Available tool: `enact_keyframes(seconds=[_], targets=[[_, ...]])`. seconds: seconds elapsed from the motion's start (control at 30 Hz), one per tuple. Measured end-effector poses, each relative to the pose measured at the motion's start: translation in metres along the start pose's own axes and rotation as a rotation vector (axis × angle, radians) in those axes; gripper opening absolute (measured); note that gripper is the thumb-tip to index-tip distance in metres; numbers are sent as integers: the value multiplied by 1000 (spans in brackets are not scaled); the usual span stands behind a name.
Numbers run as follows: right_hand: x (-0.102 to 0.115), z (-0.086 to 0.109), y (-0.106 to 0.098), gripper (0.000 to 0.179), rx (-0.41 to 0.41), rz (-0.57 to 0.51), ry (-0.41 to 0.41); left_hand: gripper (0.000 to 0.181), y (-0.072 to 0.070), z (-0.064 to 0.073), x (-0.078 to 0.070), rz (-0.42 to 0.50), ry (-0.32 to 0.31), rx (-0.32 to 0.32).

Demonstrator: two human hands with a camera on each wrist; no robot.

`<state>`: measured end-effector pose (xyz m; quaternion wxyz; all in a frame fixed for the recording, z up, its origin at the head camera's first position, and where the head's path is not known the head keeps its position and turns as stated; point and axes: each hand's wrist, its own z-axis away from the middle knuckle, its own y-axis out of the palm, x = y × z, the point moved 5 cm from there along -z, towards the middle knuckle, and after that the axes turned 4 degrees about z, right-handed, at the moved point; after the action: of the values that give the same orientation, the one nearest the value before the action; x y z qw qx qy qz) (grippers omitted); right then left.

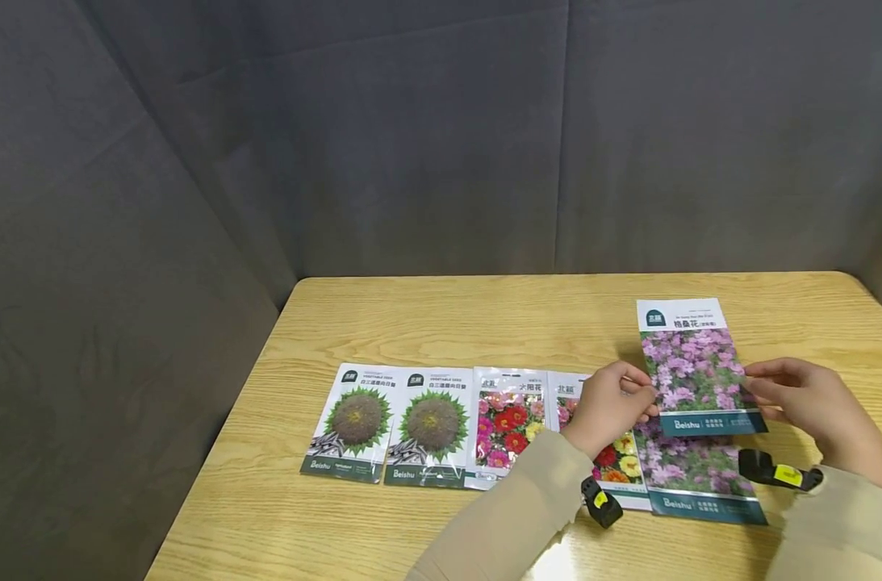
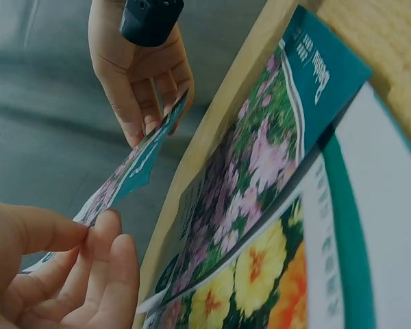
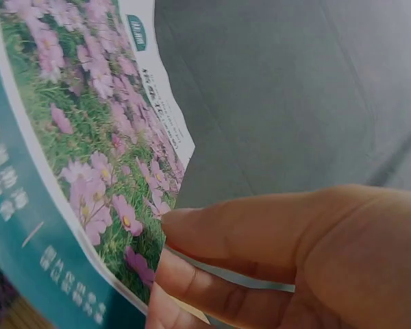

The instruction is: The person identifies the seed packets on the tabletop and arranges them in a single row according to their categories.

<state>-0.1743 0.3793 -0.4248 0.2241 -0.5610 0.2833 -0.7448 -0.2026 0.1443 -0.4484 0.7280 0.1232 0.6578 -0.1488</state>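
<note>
Both hands pinch a seed packet with pink flowers point(image 1: 695, 367) by its two side edges, raised over the right part of the table. The left hand point(image 1: 613, 403) has thumb and fingertips on its left edge; the right hand point(image 1: 811, 399) grips the right edge. In the right wrist view the right thumb point(image 3: 219, 229) lies against the packet's printed front point(image 3: 96, 157). Under the raised packet, a second pink-flower packet point(image 1: 705, 507) lies flat, partly covered. Left of that, a packet with red and yellow flowers point(image 1: 618, 476) is partly hidden by the left hand and sleeve.
Further left on the wooden table point(image 1: 441, 323) lie another red-flower packet point(image 1: 509, 420) and two sunflower packets point(image 1: 429, 428) point(image 1: 353, 424), side by side in a row. A grey curtain point(image 1: 441, 145) hangs behind the table's back edge and along its left side.
</note>
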Motion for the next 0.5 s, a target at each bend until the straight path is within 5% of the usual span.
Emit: enact_keyframes(seconds=[0.3, 0.5], targets=[[-24, 3, -11, 47, 5, 10, 63, 5, 18, 2, 6, 32, -78, 28], [-38, -1, -19, 34, 98, 40, 73, 5, 29, 3, 4, -29, -78, 48]])
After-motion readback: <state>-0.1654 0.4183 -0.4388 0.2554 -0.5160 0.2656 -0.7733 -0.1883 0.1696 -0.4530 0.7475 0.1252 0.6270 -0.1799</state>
